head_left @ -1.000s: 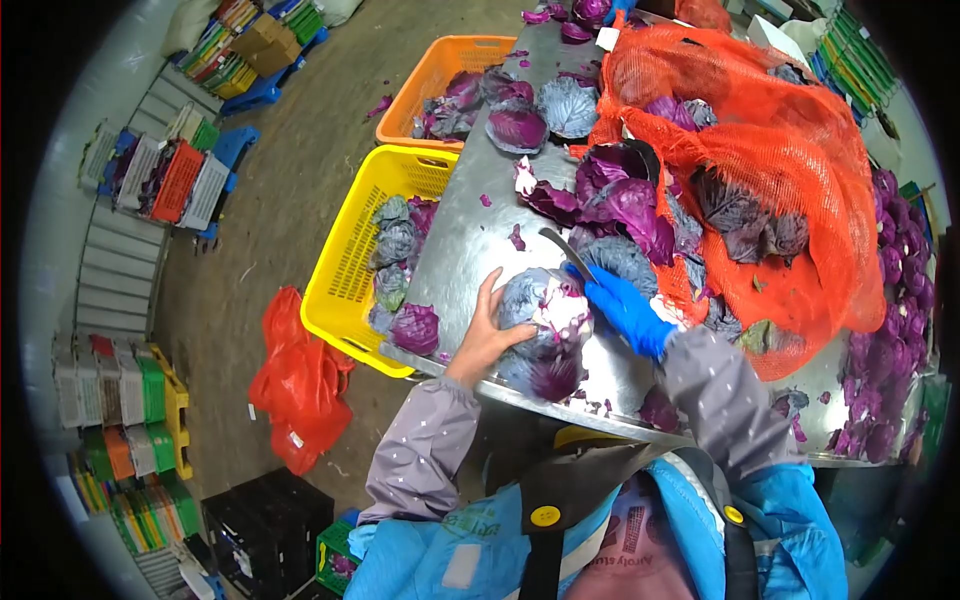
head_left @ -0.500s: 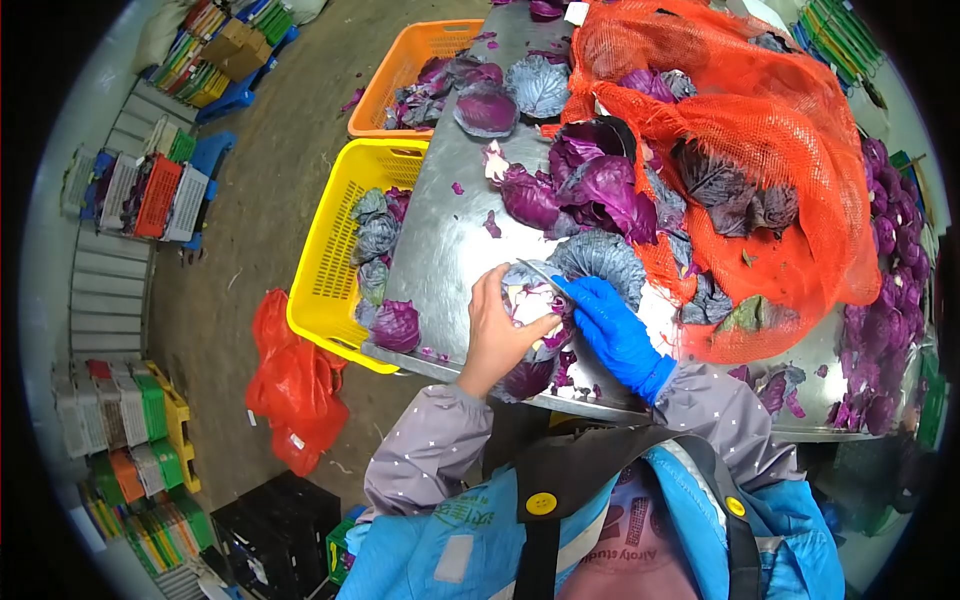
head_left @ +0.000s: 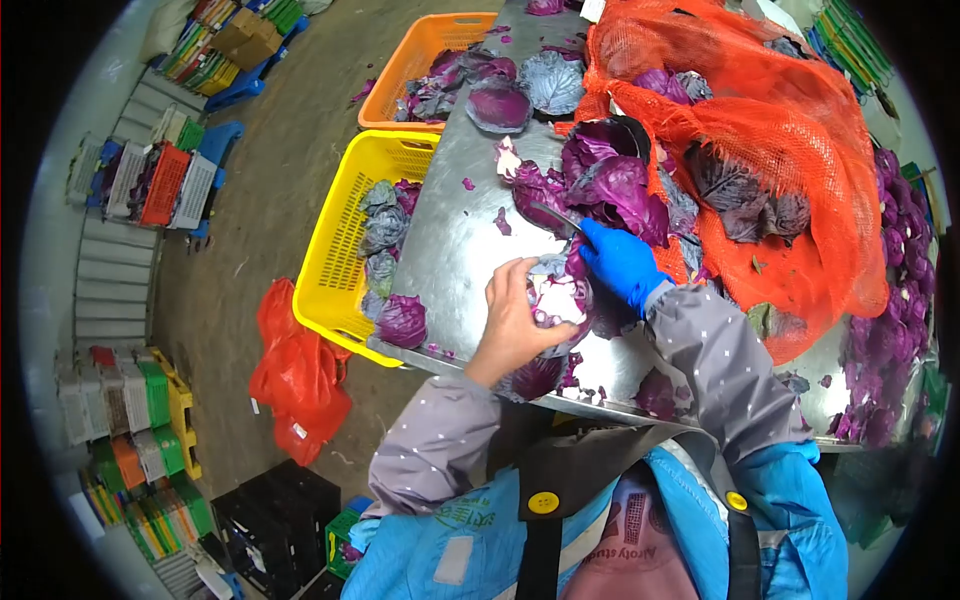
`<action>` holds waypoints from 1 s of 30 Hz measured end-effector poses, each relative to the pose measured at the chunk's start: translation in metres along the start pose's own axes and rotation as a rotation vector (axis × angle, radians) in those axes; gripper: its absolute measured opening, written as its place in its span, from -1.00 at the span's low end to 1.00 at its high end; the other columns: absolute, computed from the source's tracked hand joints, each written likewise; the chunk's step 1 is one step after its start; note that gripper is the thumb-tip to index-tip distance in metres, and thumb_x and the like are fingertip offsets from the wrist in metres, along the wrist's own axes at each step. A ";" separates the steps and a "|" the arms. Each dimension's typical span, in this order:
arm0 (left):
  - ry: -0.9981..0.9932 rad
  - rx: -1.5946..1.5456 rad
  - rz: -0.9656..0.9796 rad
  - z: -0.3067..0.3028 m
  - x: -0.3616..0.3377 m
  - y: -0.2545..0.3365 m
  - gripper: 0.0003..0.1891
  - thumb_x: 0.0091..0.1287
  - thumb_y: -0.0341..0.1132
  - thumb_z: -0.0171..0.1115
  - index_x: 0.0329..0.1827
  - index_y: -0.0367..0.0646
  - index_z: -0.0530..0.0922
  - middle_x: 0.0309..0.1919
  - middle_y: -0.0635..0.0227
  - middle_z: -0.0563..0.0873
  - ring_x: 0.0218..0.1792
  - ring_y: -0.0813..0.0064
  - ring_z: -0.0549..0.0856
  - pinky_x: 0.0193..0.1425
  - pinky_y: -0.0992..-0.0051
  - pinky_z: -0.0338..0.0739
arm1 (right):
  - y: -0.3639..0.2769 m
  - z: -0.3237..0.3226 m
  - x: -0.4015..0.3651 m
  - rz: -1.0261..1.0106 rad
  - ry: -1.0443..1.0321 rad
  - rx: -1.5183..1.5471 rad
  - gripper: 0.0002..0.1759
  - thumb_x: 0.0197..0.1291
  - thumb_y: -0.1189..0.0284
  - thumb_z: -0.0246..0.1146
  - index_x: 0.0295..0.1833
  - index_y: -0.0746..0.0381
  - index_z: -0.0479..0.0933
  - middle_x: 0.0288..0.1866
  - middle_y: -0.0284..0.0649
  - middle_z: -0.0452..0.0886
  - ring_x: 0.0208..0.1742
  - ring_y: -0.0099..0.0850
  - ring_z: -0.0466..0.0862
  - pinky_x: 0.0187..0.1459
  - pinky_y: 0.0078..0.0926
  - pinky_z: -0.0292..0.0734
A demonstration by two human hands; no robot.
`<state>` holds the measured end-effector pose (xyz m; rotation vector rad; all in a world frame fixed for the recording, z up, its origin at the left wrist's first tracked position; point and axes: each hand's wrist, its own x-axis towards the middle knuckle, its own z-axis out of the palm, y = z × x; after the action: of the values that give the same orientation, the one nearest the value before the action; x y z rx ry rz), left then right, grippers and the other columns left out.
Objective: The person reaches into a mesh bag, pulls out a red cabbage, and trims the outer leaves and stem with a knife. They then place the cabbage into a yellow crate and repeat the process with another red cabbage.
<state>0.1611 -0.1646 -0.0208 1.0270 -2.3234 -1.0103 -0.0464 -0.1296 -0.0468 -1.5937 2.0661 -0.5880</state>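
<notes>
A red cabbage [head_left: 556, 300], its pale cut stem end facing up, sits near the front edge of the steel table [head_left: 445, 230]. My bare left hand [head_left: 520, 320] grips it from the left, thumb across the front. In a blue glove, my right hand [head_left: 620, 262] is closed on a knife [head_left: 553, 217], whose blade points left above the table, apart from the cabbage's cut face. Loose purple leaves [head_left: 615, 190] lie just beyond the knife. Another purple piece [head_left: 535, 378] is partly hidden under my left hand at the table edge.
Left of the table stand a yellow crate [head_left: 325, 240] and an orange crate [head_left: 385, 75], both with leaves inside. A red mesh sack [head_left: 810, 210] with dark leaves covers the table's right side. Many cabbages [head_left: 905, 240] are piled far right. A red bag [head_left: 300, 380] lies on the floor.
My right hand has lifted the knife up and away from the cabbage's stem end. My left hand still holds the cabbage. The view has shifted slightly.
</notes>
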 end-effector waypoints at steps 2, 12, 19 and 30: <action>-0.115 -0.201 0.128 -0.009 -0.002 -0.029 -0.01 -0.19 -0.14 0.54 0.34 -0.19 0.18 0.18 0.01 0.29 0.21 0.07 0.32 0.33 0.15 0.20 | 0.010 0.008 0.004 -0.029 0.016 -0.030 -0.67 0.21 0.28 0.17 0.04 0.17 0.41 -0.28 0.07 0.61 -0.19 0.09 0.59 -0.21 -0.05 0.48; 0.200 -0.085 -0.062 0.007 -0.040 -0.015 -0.03 -0.12 -0.20 0.54 0.33 -0.33 0.15 0.22 -0.04 0.25 0.25 0.03 0.34 0.33 0.23 0.27 | -0.002 0.002 -0.082 0.247 -0.035 0.599 -0.65 0.19 0.32 0.23 0.00 0.32 0.46 -0.22 -0.01 0.63 -0.19 -0.31 0.64 -0.16 -0.36 0.49; 0.114 0.021 0.004 0.006 -0.017 -0.009 0.05 -0.22 -0.15 0.57 0.34 -0.31 0.13 0.22 -0.06 0.23 0.27 -0.04 0.29 0.35 0.16 0.23 | 0.040 -0.010 -0.095 0.402 0.067 0.212 -0.67 0.31 0.28 0.11 -0.01 0.33 0.50 -0.16 0.01 0.64 -0.11 -0.08 0.66 -0.09 -0.23 0.52; 0.133 0.154 -0.049 0.018 0.001 0.008 0.07 -0.21 -0.10 0.56 0.32 -0.43 0.12 0.17 -0.10 0.29 0.23 -0.06 0.31 0.33 0.13 0.21 | -0.040 -0.018 -0.046 -0.129 0.005 0.020 -0.54 0.33 0.33 0.06 0.34 -0.09 0.36 0.02 -0.12 0.51 -0.07 -0.10 0.60 -0.12 -0.24 0.51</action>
<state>0.1462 -0.1540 -0.0266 1.1778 -2.3050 -0.7647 -0.0161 -0.0940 -0.0036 -1.7247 1.9660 -0.6559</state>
